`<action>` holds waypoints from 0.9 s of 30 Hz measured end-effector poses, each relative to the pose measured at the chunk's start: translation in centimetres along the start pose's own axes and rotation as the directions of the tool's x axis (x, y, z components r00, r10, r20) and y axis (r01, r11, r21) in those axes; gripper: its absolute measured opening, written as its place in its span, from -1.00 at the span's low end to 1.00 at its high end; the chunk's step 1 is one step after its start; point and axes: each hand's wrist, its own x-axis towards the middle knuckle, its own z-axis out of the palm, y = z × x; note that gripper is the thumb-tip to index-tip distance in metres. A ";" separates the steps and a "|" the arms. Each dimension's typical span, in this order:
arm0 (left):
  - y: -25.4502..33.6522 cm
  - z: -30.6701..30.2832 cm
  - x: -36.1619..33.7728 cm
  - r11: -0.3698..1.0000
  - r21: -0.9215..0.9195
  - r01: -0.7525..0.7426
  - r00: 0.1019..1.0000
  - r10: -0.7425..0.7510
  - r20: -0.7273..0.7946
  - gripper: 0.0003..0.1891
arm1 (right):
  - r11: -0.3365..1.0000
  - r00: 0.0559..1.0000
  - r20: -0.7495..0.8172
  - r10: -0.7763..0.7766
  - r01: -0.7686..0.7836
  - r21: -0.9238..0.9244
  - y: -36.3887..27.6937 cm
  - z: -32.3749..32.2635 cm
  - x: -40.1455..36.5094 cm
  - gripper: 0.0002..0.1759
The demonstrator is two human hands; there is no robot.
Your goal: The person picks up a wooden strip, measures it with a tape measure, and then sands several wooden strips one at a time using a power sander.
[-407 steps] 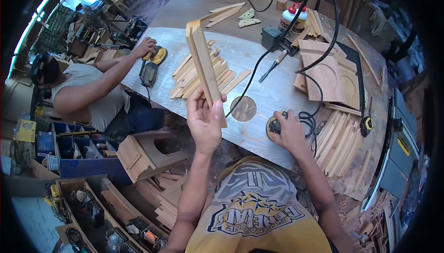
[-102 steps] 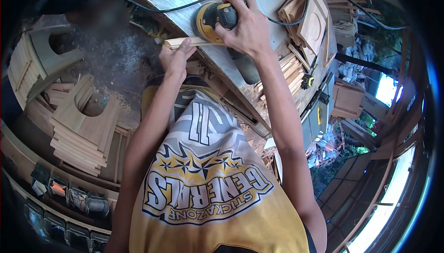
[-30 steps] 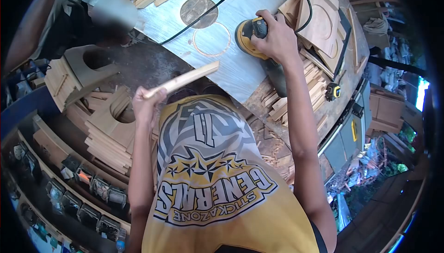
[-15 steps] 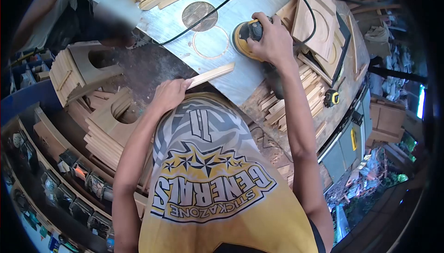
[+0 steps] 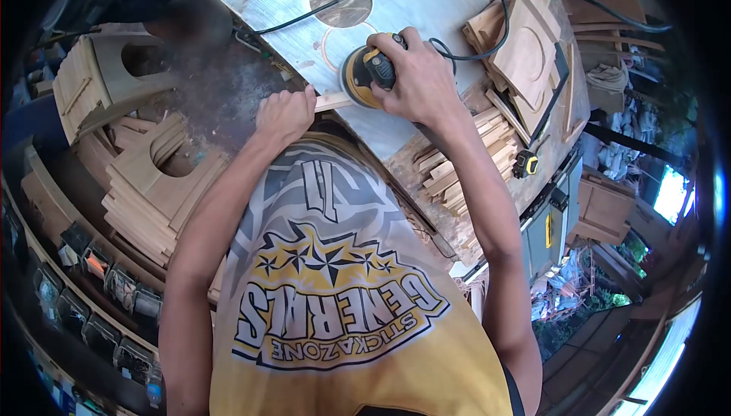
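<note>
Wooden strip (image 5: 331,101), pinched in the grip of the left hand (image 5: 283,117), is best sanded with the orbital sander (image 5: 364,73), clasped by the right hand (image 5: 419,85), kept flat.

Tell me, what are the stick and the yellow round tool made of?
The stick in the left hand looks like bare, pale wood: matte, no paint showing. The sander under the right hand looks like smooth yellow and black plastic, probably; its pad is hidden.
</note>
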 end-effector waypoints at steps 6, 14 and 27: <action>0.6 0.6 0.5 1.000 0.024 0.007 0.995 -0.005 -0.098 -0.39 | 1.000 1.000 -0.004 -0.009 0.009 0.022 -0.3 0.2 0.6 -0.32; 1.1 1.0 0.8 0.998 0.042 0.041 0.994 -0.037 -0.099 -0.38 | 0.996 0.997 -0.037 -0.070 0.072 0.045 -0.7 0.9 1.1 -0.34; 0.9 1.1 0.9 0.995 0.096 0.022 0.992 -0.010 -0.128 -0.42 | 0.992 0.992 -0.061 -0.113 0.117 0.056 -0.6 1.0 1.2 -0.36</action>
